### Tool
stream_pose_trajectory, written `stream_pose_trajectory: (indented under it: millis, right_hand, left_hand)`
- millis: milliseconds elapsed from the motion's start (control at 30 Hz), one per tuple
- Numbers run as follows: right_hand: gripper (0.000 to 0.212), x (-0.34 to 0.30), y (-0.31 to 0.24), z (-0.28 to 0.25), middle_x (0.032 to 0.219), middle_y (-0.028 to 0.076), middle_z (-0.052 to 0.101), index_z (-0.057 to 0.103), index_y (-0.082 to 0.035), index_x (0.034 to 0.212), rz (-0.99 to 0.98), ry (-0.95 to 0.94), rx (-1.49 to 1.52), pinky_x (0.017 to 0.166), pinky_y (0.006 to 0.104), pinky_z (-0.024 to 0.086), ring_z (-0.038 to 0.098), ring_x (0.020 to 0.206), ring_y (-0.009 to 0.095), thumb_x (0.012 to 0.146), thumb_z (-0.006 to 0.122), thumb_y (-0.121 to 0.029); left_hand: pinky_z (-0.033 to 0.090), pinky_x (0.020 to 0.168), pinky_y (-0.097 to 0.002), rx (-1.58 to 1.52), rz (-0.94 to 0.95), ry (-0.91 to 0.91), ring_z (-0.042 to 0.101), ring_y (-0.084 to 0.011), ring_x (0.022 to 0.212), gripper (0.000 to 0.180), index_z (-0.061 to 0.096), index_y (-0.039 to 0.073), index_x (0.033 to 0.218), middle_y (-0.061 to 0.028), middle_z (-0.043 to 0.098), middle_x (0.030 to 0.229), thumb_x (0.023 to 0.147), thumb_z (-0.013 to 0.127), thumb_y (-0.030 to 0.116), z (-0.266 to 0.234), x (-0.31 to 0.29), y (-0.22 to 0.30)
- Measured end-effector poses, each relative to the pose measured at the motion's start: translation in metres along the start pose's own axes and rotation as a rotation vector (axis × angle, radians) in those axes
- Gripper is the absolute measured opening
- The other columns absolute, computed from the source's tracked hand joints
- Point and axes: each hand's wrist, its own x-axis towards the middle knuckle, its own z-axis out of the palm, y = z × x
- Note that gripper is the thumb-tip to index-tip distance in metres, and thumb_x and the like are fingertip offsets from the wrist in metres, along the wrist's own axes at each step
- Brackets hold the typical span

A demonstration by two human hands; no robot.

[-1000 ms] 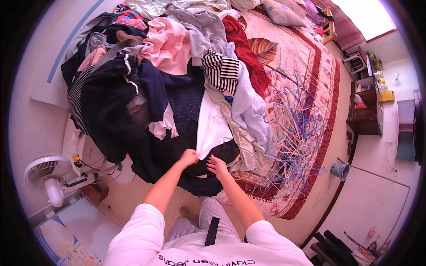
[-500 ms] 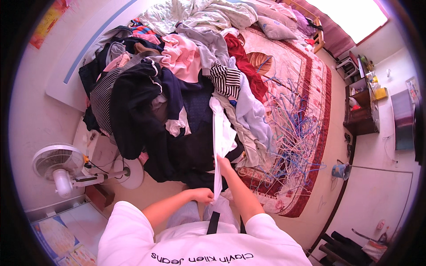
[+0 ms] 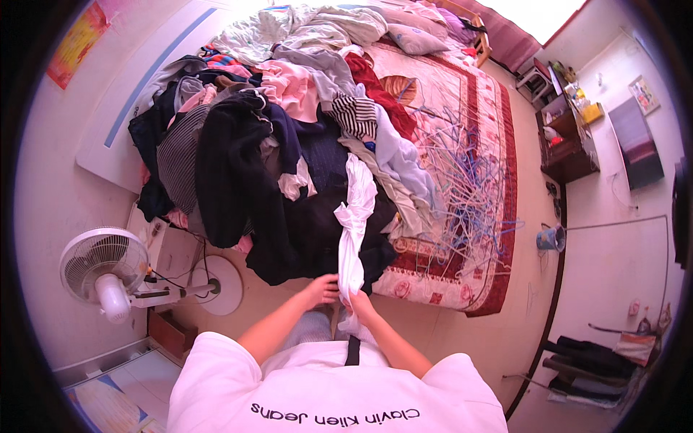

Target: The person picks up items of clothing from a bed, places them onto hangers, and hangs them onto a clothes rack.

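A long white garment (image 3: 354, 216), bunched and twisted, stretches from the clothes pile down toward my lap. My right hand (image 3: 360, 306) is closed around its near end, and a little cloth hangs below the fingers. At the garment's left edge is my left hand (image 3: 321, 290), its fingers stretched toward the cloth and slightly apart; the fingertips meet the fabric. Black clothing (image 3: 310, 231) lies beneath and left of the white garment. The far end of the white piece rests on the pile beside a beige garment (image 3: 382, 177).
A large clothes heap (image 3: 289, 90) covers the bed's left side. Tangled hangers (image 3: 465, 187) lie on the red-bordered bedspread (image 3: 498, 278). A standing fan (image 3: 108, 267) is at left, a blue bucket (image 3: 550, 239) on the floor at right, and a dark cabinet (image 3: 570, 148) beyond.
My left hand has loosened from its fist and moved up and left. My right hand has come lower along the white garment, which now lies bunched rather than pulled taut.
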Motion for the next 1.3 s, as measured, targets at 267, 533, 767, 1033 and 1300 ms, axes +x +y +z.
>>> stream_pose_trajectory:
  millis: [267, 533, 767, 1033, 1300]
  right_hand:
    - [0.029, -0.108, 0.008, 0.079, 0.080, 0.024, 0.061, 0.058, 0.003, 0.086, -0.542, -0.098, -0.981, 0.065, 0.0444, 0.046, 0.059, 0.071, 0.041, 0.085, 0.057, -0.026]
    - [0.029, -0.167, 0.037, 0.047, 0.084, 0.024, 0.061, 0.060, 0.003, 0.085, -0.624, -0.107, -1.193, 0.070, 0.0476, 0.047, 0.060, 0.078, 0.041, 0.082, 0.060, -0.026]
    - [0.046, -0.126, 0.054, -0.013, 0.113, 0.013, 0.060, 0.050, -0.003, 0.124, -0.426, 0.110, -0.187, 0.088, 0.0378, 0.047, 0.058, 0.103, 0.026, 0.090, 0.056, -0.033]
    - [0.043, -0.127, -0.010, -0.091, 0.121, 0.015, 0.057, 0.048, -0.004, 0.127, -0.269, -0.247, 0.835, 0.096, 0.0428, 0.046, 0.056, 0.112, 0.027, 0.096, 0.046, -0.035]
    - [0.035, -0.202, -0.026, -0.152, 0.116, 0.010, 0.061, 0.048, -0.003, 0.127, -0.533, -0.104, 0.513, 0.087, 0.0366, 0.051, 0.062, 0.102, 0.021, 0.096, 0.048, -0.018]
  left_hand:
    - [0.054, 0.081, -0.0433, -0.532, 0.075, -0.372, 0.067, -0.0301, 0.083, 0.040, 0.061, 0.001, 0.109, -0.0159, 0.068, 0.094, 0.089, 0.056, 0.035, -0.049, 0.047, -0.016]
    - [0.052, 0.084, -0.0423, -0.529, 0.217, -0.129, 0.064, -0.0305, 0.093, 0.043, 0.055, 0.005, 0.121, -0.0122, 0.065, 0.110, 0.091, 0.052, 0.036, -0.014, 0.006, -0.012]
    - [0.049, 0.080, -0.0308, 0.252, 0.543, -0.002, 0.062, -0.0164, 0.092, 0.044, 0.053, 0.001, 0.122, -0.0059, 0.063, 0.106, 0.090, 0.060, 0.030, 0.062, -0.055, -0.011]
    - [0.047, 0.077, -0.0411, 1.387, 0.668, -0.197, 0.062, -0.0374, 0.082, 0.048, 0.066, 0.000, 0.098, -0.0232, 0.065, 0.089, 0.091, 0.051, 0.046, 0.163, -0.105, -0.072]
    - [0.046, 0.091, -0.0353, 1.279, 0.480, -0.331, 0.061, -0.0267, 0.102, 0.038, 0.061, 0.005, 0.116, -0.0120, 0.065, 0.109, 0.085, 0.061, 0.026, 0.183, -0.096, -0.088]
